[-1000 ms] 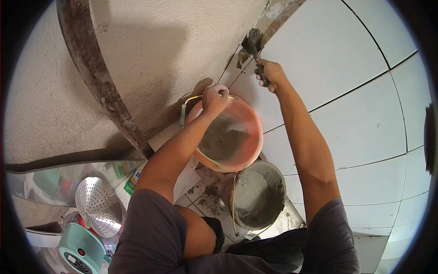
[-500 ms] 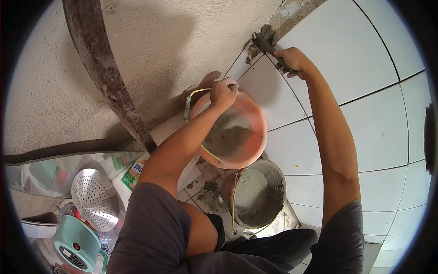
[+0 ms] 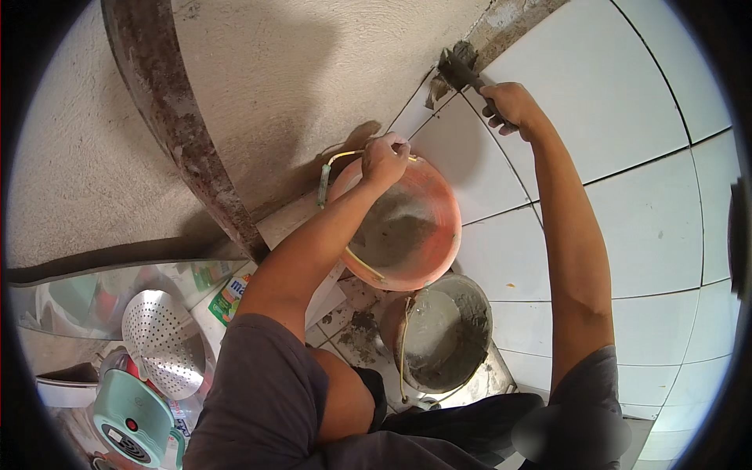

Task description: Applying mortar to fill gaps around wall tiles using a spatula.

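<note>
My left hand [image 3: 385, 158] is closed on the far rim of an orange bucket [image 3: 448, 223], which is tilted toward me with grey mortar [image 3: 395, 231] inside. My right hand [image 3: 509, 108] grips the handle of a mortar-caked trowel [image 3: 462, 72]. The trowel's dark blade is at the top end of the white tiles, over a lump of wet mortar [image 3: 465, 53] beside the plaster wall. Below the orange bucket stands a dark bucket [image 3: 477, 321] with cloudy water and mortar-smeared sides.
White tiles [image 3: 587, 63] with dark joints cover the right side. A rusty metal beam [image 3: 168, 102] slants down along the rough plaster wall [image 3: 258, 70]. At lower left are a perforated metal strainer [image 3: 163, 345] and a mint-green appliance [image 3: 133, 415]. Mortar splashes mark the floor tiles [image 3: 356, 294].
The trowel has shifted slightly right in the picture, and its blade has turned to show more of its face. My left hand stays on the bucket rim.
</note>
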{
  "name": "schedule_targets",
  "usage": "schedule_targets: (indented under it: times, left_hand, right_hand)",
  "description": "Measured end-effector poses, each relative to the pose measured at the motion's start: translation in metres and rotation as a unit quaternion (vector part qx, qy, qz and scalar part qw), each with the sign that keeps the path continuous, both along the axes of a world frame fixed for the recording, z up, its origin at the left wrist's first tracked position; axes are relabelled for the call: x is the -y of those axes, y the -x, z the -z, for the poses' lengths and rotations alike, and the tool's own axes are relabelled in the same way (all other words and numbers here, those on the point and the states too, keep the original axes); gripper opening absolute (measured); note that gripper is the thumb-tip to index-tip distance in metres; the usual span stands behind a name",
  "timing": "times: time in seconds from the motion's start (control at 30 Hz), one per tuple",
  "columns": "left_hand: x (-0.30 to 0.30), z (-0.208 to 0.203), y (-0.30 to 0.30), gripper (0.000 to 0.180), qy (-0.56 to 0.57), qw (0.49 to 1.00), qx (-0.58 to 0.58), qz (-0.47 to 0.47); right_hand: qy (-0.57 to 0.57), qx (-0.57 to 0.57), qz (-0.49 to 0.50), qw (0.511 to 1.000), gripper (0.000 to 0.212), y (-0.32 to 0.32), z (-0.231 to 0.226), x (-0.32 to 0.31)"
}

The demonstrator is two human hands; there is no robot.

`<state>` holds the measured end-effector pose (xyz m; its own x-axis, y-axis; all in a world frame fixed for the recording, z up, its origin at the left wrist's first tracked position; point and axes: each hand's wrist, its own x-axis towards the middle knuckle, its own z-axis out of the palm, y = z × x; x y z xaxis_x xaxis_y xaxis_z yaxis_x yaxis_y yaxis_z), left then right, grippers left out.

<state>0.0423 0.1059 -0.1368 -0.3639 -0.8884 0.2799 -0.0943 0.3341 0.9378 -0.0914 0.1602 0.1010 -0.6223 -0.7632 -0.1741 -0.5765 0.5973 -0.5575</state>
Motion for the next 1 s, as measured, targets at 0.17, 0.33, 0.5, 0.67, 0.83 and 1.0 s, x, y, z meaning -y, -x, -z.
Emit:
schedule_targets:
  times: [0.17,0.33,0.5,0.67,0.83,1.0]
  left_hand:
    - [-0.001,0.003,0.000,0.015,-0.002,1.000,0.006,0.006]
    - [-0.002,0.003,-0.002,0.016,-0.002,1.000,0.006,0.003]
    - [0.002,0.006,0.001,0.017,0.025,0.999,0.017,-0.012]
    - [0.003,0.009,0.001,0.017,0.019,1.000,0.008,-0.012]
    - [0.002,0.016,-0.004,0.016,0.019,1.000,0.017,-0.018]
    - [-0.003,0.018,-0.003,0.013,0.003,1.000,-0.021,-0.010]
  right_hand:
    - [0.046,-0.049,-0.009,0.998,0.036,-0.001,0.020,-0.005]
    - [0.102,-0.044,0.021,0.994,0.036,-0.007,0.033,-0.012]
    - [0.164,-0.039,0.031,0.985,0.036,-0.007,0.043,-0.015]
    - [0.224,-0.056,0.013,0.973,0.038,-0.007,0.044,-0.026]
    - [0.287,-0.005,-0.023,0.958,0.033,-0.018,0.050,-0.085]
    - [0.236,0.088,-0.068,0.965,0.030,-0.030,0.064,-0.211]
